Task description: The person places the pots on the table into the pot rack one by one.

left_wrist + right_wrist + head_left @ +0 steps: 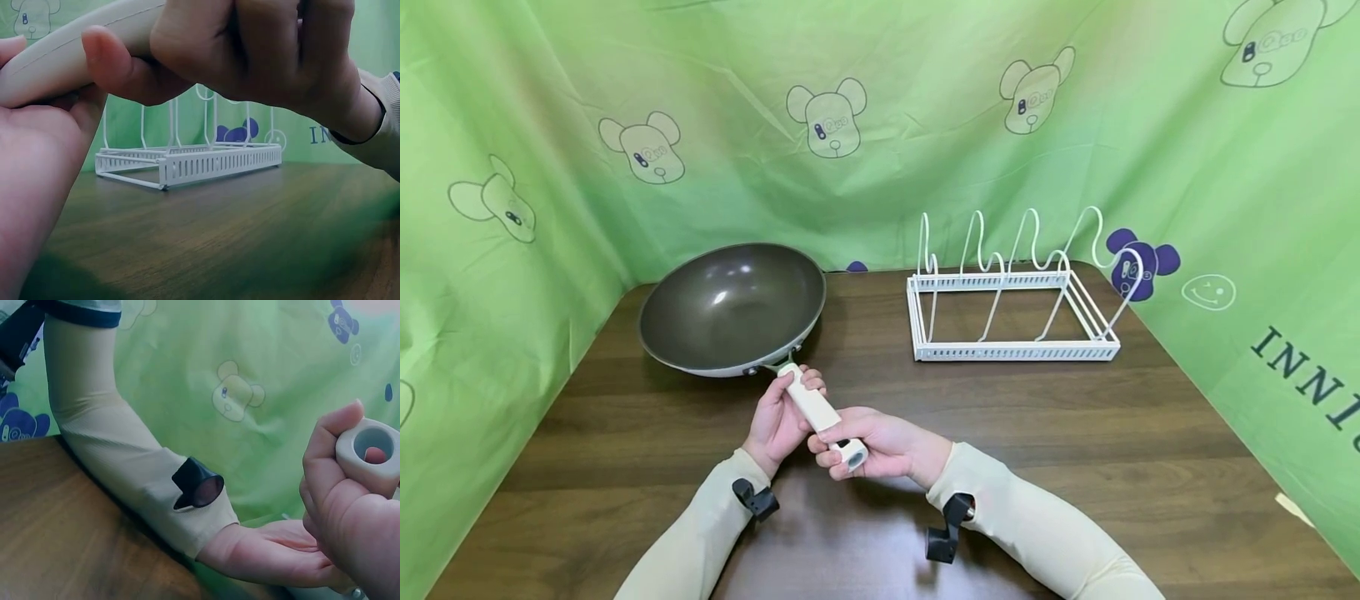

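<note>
A dark brown wooden table (1075, 433) with a streaked grain filled the lower part of the head view, and green cloth (925, 108) printed with pale bear heads hung as a backdrop behind it and down both sides, closing the space in. On the right-hand fall of the cloth, dark letters (1307, 375) and a small smiling face (1208, 292) showed, with a purple bear print (1138, 262) just behind the far right corner of the rack.

A white wire rack (1011, 321), with tall looped dividers rising from a slotted rectangular base, stood on the table toward its back edge. To the left of the rack, well apart from it, sat a dark wok (732, 307), its bowl tilted slightly toward the viewer and its cream handle (817, 410) running toward the near edge of the table.

Both hands were closed on that handle. The left hand (778, 421) wrapped it from below, close to the wok's rim. The right hand (880, 446) gripped the free end, fingers curled round it beside the hanging hole (373, 445), which the right wrist view showed plainly. The two hands lay just beside each other. Cream sleeves (1037, 525) covered both forearms, each carrying a small black wrist mount (946, 529).
</note>
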The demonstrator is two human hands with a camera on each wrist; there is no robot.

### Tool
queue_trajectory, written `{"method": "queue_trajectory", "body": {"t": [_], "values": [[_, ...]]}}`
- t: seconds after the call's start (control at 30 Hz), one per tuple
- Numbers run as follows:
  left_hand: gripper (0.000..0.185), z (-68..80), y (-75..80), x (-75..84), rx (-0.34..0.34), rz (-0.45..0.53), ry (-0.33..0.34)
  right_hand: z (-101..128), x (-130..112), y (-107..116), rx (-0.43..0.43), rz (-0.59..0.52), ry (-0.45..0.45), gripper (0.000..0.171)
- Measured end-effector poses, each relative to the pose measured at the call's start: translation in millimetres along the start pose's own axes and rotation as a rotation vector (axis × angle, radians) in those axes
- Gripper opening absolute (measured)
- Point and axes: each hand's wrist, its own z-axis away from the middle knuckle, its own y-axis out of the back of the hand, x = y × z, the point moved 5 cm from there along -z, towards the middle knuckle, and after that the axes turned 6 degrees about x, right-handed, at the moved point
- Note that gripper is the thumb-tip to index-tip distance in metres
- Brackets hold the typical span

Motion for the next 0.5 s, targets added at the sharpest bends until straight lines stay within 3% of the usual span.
{"method": "queue_trajectory", "body": {"t": [0.5], "values": [[0.008, -2.1, 0.6, -3.4, 0.005, -0.043, 0.005, 2.6, -1.5, 5.7, -0.110, 0.014, -0.010, 0.021]]}}
